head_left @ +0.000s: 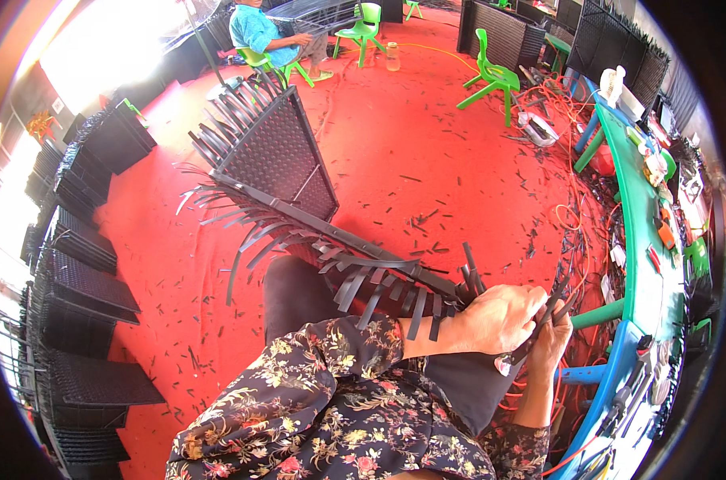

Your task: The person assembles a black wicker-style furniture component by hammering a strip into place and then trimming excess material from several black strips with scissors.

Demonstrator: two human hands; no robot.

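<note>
A black woven wicker piece [279,152] leans across my lap, its far end resting toward the red floor. Loose flat black strips [351,284] fringe its frame bar, which runs to my hands. My left hand [497,318] is closed at the near end of that bar; its fingers hide what they grip. Close beside it on the right, my right hand [550,340] is closed around dark strip ends [556,304] that stick up past the fingers. A small pale bit shows below my left hand, too small to name.
Stacked black woven panels [91,280] line the left side. At right stand a green table [631,216] and a blue one [611,400] with tools. Cut strips and orange cords [575,216] litter the floor. Green chairs [495,76] and a seated person [271,40] are farther back.
</note>
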